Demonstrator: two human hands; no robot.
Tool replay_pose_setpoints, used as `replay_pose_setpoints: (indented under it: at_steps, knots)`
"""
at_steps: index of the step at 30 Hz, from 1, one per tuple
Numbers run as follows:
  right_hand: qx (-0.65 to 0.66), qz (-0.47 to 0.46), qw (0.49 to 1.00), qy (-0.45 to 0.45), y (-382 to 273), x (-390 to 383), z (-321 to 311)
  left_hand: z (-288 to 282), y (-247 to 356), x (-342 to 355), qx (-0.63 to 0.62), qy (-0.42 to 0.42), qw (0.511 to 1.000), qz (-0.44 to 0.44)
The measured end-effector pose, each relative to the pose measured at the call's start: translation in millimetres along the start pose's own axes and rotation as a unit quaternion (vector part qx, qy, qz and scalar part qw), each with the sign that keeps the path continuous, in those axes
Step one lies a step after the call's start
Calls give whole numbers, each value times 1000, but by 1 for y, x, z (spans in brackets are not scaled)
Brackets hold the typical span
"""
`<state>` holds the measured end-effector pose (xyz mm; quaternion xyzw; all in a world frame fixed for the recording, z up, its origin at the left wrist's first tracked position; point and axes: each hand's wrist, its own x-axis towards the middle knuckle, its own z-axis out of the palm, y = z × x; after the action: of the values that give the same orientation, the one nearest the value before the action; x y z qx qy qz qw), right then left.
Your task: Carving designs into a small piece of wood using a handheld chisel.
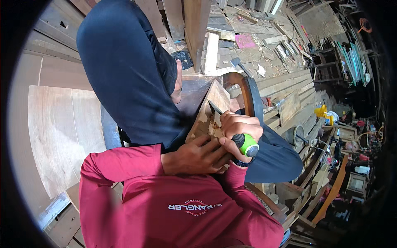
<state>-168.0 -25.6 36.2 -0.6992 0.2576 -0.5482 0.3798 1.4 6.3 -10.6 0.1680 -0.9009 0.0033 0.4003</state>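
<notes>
My right hand (pixel 242 127) is wrapped round the green and black handle (pixel 248 145) of a chisel. The chisel's dark blade (pixel 215 107) points away from me and to the left, over a light brown wooden block (pixel 218 94). A few wood shavings (pixel 215 126) lie on the block beside the blade. Pressed close to my right wrist, my left hand (pixel 200 155) has its fingers bent over the near end of the block. The hands hide that end. The block slants between my legs, its far end resting toward a dark wooden surface (pixel 196 89).
A curved wooden piece with a dark rim (pixel 250 93) stands right of the block. Beyond it lie a dark-headed tool (pixel 236 62), planks (pixel 285 84) and scraps. A pale board (pixel 62 132) is at left. Yellow containers (pixel 321 110) and clutter fill the right side.
</notes>
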Motion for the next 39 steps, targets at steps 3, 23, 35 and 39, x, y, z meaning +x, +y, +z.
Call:
replay_pose_setpoints:
  at_steps: [3,23,35,39]
  knots:
    - [-30,11,999,-21,-5,-1,-5,-4,-1,4,29,-2,1000,-9]
    - [-122,52,991,-25,22,-3,-9,-11,-2,11,33,-87,996,14]
    - [-44,51,998,6,11,-2,-11,-11,4,9,11,-50,999,-10]
    - [-124,101,987,-22,29,-2,-11,-10,8,6,31,-111,993,-5]
